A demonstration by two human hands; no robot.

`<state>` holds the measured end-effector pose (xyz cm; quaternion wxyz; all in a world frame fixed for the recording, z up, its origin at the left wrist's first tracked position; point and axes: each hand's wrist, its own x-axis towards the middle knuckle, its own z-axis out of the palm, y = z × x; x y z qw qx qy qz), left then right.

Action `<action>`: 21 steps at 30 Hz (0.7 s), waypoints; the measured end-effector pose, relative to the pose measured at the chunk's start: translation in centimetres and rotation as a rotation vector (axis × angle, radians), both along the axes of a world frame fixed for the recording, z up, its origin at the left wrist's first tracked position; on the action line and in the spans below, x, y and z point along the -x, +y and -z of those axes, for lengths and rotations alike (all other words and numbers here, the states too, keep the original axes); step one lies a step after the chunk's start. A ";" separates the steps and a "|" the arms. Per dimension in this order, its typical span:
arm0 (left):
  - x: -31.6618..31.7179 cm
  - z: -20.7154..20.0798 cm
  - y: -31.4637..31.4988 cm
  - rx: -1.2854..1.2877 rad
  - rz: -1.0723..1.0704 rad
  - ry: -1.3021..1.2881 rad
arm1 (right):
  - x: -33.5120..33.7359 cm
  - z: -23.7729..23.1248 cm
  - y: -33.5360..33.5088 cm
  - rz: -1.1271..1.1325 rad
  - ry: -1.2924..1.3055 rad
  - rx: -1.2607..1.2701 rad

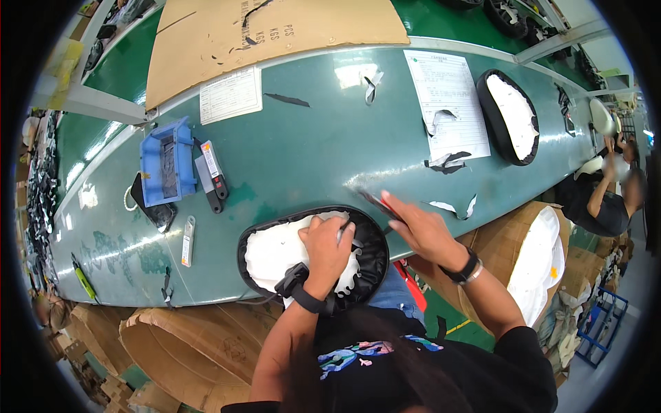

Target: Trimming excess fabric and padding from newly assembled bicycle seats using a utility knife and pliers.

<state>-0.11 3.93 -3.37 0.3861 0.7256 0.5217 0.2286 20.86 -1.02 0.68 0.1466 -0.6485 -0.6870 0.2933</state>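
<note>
Black short-sleeved T-shirt (pixel 482 375), multicoloured print (pixel 352 357); blue jeans (pixel 396 296); black wrist straps (pixel 310 301), boxy left module (pixel 292 277); pale bracelet (pixel 475 273).

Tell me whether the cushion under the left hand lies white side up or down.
White side up: the cushion shows its white face within a black rim, beneath the left hand.

Left hand (pixel 325 249) on cushion (pixel 268 256), right hand (pixel 428 235) with tool (pixel 376 204).

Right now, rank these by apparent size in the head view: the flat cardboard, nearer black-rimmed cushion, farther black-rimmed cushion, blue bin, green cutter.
1. Flat cardboard
2. Nearer cushion
3. Farther cushion and blue bin: too alike to rank
4. Green cutter
</note>
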 end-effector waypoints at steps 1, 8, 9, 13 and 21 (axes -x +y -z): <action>0.0 0.0 0.1 0.068 -0.038 -0.030 | 0.1 -0.9 -0.5 0.001 0.002 0.007; 0.9 0.0 1.1 0.246 0.010 -0.152 | 1.0 -2.5 1.0 -0.324 -0.308 0.020; 1.4 0.0 1.2 0.394 -0.009 -0.248 | 1.2 -2.6 1.0 -0.293 -0.312 0.039; 2.9 -1.7 1.5 0.814 -0.215 -0.703 | 2.8 -2.0 -3.5 -0.126 -0.387 0.152; 1.9 -2.4 3.9 0.147 0.204 -0.515 | 7.1 -2.3 -6.5 0.173 -0.417 0.228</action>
